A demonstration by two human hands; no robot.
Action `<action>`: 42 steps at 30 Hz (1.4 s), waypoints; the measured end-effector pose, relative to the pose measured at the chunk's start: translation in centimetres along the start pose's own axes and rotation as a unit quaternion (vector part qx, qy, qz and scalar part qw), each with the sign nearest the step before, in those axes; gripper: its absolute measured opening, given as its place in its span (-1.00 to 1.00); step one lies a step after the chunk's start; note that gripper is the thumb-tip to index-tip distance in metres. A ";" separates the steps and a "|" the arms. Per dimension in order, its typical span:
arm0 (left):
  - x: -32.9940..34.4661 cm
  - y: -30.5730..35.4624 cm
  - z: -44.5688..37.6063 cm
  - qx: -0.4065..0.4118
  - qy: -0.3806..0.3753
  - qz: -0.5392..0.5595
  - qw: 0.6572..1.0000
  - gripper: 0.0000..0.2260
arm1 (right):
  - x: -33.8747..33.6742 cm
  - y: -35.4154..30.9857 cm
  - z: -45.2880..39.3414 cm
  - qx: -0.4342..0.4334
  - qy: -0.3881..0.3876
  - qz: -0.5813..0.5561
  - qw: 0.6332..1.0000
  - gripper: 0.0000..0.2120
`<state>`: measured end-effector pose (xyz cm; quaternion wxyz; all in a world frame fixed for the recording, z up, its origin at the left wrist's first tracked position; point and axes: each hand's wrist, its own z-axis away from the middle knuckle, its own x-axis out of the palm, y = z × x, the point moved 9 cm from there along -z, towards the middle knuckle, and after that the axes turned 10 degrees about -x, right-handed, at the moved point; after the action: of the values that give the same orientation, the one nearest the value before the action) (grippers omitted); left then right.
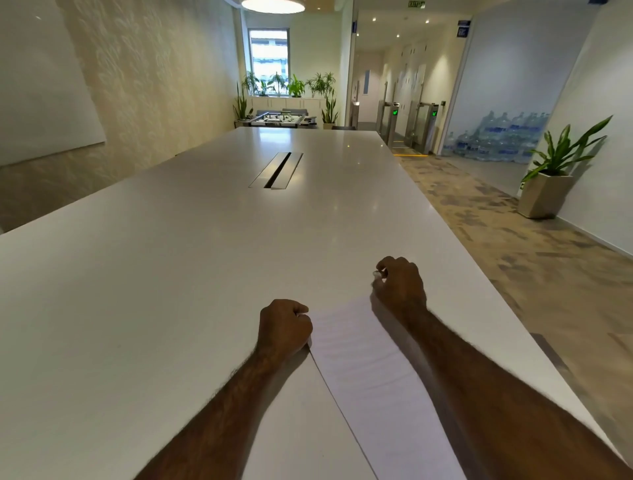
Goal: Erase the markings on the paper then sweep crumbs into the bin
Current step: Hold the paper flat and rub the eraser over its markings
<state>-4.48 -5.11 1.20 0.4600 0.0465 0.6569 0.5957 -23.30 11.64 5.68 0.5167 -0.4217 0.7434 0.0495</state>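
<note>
Your left hand (284, 327) is a fist, knuckles pinning the paper's (373, 370) left edge; nothing visible in it. Your right hand (400, 284) is curled at the far right corner, pinching a small pale thing (376, 273) (eraser, I'd guess; too small to confirm). Paper lies flat on the table (171, 274), near the right edge, between your forearms.

Progress: sheet reads almost blank, only faint grey lines across it, so erasing looks mostly done or nearly so. Can't resolve any crumbs. No bin in view, so the sweep step isn't done yet.

Writing: green exit sign (416, 4) at the ceiling reads "EXIT". Blue wall sign (463, 28) is unreadable. Nothing legible on the paper.
</note>
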 end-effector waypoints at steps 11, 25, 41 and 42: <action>-0.2 0.6 0.7 0.073 0.012 -0.072 0.995 -0.67 | 2.9 -7.5 6.8 -0.109 -0.080 -0.039 0.990 -0.86; 0.3 -0.3 2.7 0.163 -0.048 -0.323 0.931 -0.29 | 2.7 -6.1 6.7 -0.067 -0.065 -0.043 0.995 -0.78; -0.3 -1.0 2.1 0.161 -0.011 -0.208 0.965 -0.23 | 3.7 -11.5 6.5 -0.123 -0.223 -0.094 0.963 -0.82; -0.1 -1.2 2.0 0.156 -0.016 -0.208 0.965 -0.23 | 3.7 -11.6 6.4 -0.118 -0.204 -0.094 0.967 -0.81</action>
<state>-2.50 -4.02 0.59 0.5712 -0.0103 0.7296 0.3758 -11.17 5.34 3.98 0.6062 -0.5289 0.5683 0.1727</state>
